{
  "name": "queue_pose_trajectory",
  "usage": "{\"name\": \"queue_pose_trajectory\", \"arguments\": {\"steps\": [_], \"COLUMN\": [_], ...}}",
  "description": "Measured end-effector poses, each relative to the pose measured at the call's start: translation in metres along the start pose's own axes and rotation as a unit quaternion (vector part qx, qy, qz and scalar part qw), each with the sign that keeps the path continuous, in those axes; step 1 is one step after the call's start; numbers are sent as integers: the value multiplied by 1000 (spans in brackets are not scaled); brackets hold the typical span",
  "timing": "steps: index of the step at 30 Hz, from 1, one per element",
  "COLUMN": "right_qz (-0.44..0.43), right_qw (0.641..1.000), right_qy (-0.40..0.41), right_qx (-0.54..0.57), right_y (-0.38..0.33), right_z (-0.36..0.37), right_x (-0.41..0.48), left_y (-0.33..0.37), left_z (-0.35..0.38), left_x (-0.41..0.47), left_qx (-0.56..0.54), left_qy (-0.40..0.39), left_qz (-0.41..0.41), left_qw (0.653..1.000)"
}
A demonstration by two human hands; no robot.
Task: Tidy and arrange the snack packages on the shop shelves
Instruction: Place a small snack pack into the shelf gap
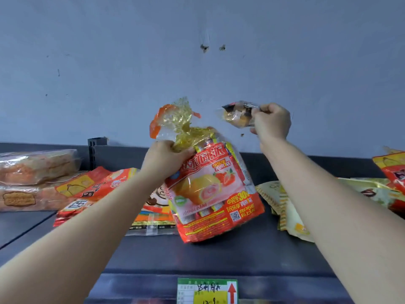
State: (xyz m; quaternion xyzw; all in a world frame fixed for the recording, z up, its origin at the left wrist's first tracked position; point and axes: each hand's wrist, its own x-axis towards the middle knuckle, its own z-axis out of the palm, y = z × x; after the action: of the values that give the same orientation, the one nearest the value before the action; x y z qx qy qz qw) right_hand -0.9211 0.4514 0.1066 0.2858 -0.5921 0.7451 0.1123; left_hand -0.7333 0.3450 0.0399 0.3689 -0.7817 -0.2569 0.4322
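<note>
Looking from my left, I say, "I see bread packs stacked at the end of the shelf. A flat red bag lies next to them, partly under my arm. My arm could bump them if I swing it."

"What is your left hand doing?" my friend asks.

"My left hand squeezes the crinkly neck of the big cake bag. The bag stands tilted, and its bottom seems to rest on the shelf near the front edge. The top flares out above my fist, so I think it is open. If it leans more, little cakes could slide out, or the whole bag could flop off the front."

"And the right one?"

"My right hand is up high by the wall, fingers curled tight around one small cake in a clear wrapper. I think it belongs in the big cake bag. If I squeeze hard, it will squash. If I miss the opening, it could drop behind the bags."

"Anything else?"

"Yellow bags lie under my right arm, messy and sticking out, and a red-and-yellow bag sits at the far right. My elbow could drag them forward. The price tag hangs on the front edge, below the big cake bag."
</note>
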Motion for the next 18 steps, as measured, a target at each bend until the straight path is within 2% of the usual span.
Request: {"name": "queue_pose_trajectory", "arguments": {"steps": [4, 7, 10, 12, 14, 16, 18], "right_qz": [39, 63, 74, 78, 91, 106, 112], "right_qw": [998, 995, 995, 996, 994, 992, 991], "right_qy": [-30, -31, -25, -23, -25, -33, -37], "right_qx": [42, 65, 54, 46, 51, 60, 63], "right_y": [-10, -3, 6, 10, 11, 11, 9], "right_z": [-18, -32, -45, -52, -57, -60, -62], "right_x": [-10, -16, -20, -21, -21, -24, -28], "left_y": [12, 20, 22, 19, 14, 6, 2], "left_z": [30, 47, 62, 65, 65, 68, 72], "left_x": [25, 35, 39, 42, 42, 39, 34], "left_qx": [75, 83, 60, -34, -124, -99, -22], "left_qy": [20, 16, -63, -150, -211, -190, -113], "left_qz": [-8, -12, 24, 42, 24, 22, 39], "left_qw": [997, 996, 996, 987, 969, 977, 993]}}
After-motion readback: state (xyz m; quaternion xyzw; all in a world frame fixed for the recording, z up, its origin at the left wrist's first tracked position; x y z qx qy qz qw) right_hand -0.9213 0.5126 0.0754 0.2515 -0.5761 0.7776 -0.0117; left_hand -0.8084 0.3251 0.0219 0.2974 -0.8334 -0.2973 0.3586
